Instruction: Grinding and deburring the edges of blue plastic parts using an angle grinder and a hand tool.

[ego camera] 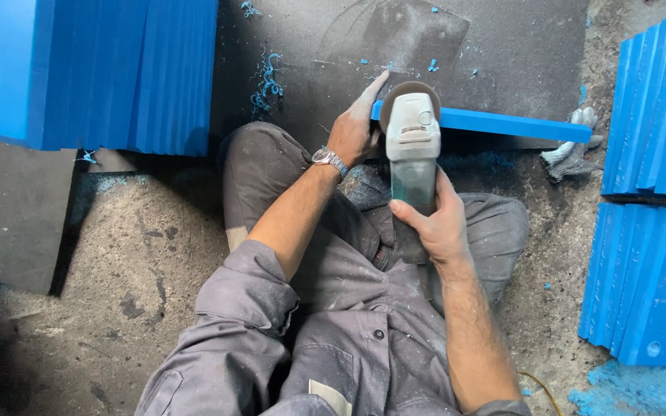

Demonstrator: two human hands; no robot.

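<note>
head view: right hand point(435, 223) wraps the grinder point(412, 150), its head on the near end of the blue plastic bar point(514, 123) lying on the dark mat point(502, 46). left hand point(358, 127) presses flat, holding nothing. the bar looks stiff, light, smooth; steadying beside the cut seems best.

Even, soft daylight, faint shadows, sharp focus, no glare, slight wide-angle bend at edges.

A dusty concrete floor point(117, 254) carries a dark mat point(502, 54). On the mat lie a blue plastic bar point(518, 125) and curled blue shavings point(265, 81); right of it stand stacked blue plates point(645, 285).
</note>
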